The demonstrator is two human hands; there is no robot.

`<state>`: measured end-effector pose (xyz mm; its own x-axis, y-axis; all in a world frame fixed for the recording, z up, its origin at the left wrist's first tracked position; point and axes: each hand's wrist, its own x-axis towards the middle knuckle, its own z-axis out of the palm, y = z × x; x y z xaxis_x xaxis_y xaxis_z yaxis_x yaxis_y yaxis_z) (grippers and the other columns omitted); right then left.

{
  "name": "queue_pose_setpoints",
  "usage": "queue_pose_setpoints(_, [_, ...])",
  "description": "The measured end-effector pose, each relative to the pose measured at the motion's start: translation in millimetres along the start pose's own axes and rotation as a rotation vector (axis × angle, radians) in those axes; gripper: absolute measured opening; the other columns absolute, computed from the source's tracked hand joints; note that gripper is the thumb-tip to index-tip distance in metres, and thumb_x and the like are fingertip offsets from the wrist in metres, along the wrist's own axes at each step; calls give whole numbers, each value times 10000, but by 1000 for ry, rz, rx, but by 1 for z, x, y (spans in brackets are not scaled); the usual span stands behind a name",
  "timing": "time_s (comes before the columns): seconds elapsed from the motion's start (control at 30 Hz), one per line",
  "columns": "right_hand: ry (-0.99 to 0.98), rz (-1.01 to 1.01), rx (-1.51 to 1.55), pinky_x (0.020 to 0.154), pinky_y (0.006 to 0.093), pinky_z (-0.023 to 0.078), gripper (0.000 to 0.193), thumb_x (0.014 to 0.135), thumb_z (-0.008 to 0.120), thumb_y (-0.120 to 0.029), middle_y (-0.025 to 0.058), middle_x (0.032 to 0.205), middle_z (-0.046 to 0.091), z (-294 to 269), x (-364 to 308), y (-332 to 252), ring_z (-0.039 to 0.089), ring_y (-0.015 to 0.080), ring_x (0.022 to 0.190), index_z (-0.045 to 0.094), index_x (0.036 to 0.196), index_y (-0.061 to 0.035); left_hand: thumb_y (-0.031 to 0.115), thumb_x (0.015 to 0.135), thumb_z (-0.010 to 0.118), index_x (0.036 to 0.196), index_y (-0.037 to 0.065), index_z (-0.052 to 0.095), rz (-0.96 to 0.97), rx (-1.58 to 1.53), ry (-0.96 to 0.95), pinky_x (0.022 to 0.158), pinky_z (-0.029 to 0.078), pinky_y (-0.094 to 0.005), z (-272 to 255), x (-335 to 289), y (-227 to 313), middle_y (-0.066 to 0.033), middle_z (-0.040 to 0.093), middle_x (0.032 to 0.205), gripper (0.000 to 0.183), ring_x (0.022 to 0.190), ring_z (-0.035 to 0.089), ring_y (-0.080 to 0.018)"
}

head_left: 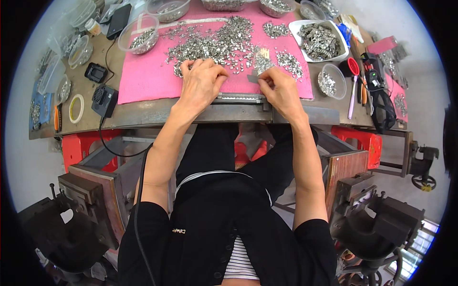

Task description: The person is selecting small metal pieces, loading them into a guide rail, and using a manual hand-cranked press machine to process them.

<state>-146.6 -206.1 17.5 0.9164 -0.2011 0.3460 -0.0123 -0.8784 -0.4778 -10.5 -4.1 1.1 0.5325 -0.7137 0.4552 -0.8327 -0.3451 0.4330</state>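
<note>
My left hand (200,81) rests palm down on a pink mat (143,81), its fingers curled at the near edge of a wide heap of small silver metal parts (210,43). My right hand (279,90) pinches a small dark metal piece (253,78) between thumb and fingers at the mat's front edge. A long metal rail (238,99) lies along the table's front, right under both hands. A smaller pile of silver parts (289,62) lies just beyond my right hand.
Clear plastic bowls (138,35) and a white tray (318,42) hold more metal parts. A black fan unit (104,100), a tape roll (76,108), red-handled tools (354,78) and a phone (118,20) lie about. Heavy presses (381,224) stand beside my legs.
</note>
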Motion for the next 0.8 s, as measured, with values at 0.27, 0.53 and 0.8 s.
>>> queue_pose_setpoints(0.27, [105, 127, 437, 772, 312, 529, 77, 885, 696, -8, 100, 947, 704, -1, -40, -24, 671, 198, 835, 661, 946, 21, 177, 876, 745, 905, 111, 727, -17, 81, 11, 990, 324, -459, -2, -2, 6, -19, 615, 874, 75, 928, 578, -216])
queue_pose_setpoints(0.53, [196, -72, 197, 779, 339, 513, 110, 851, 713, 24, 112, 972, 696, 6, -42, -24, 667, 266, 871, 662, 947, 10, 72, 913, 665, 976, 49, 646, -102, -204, 20, 863, 421, -401, -3, -7, 7, -65, 616, 868, 69, 826, 581, -237])
queue_pose_setpoints(0.8, [219, -98, 219, 790, 363, 521, 115, 873, 699, 1, 102, 957, 714, 7, -49, -16, 673, 272, 879, 705, 987, -7, 16, 924, 632, 979, -2, 612, -26, -486, -4, 736, 479, -382, 3, -18, 43, -132, 621, 876, 61, 818, 603, -292])
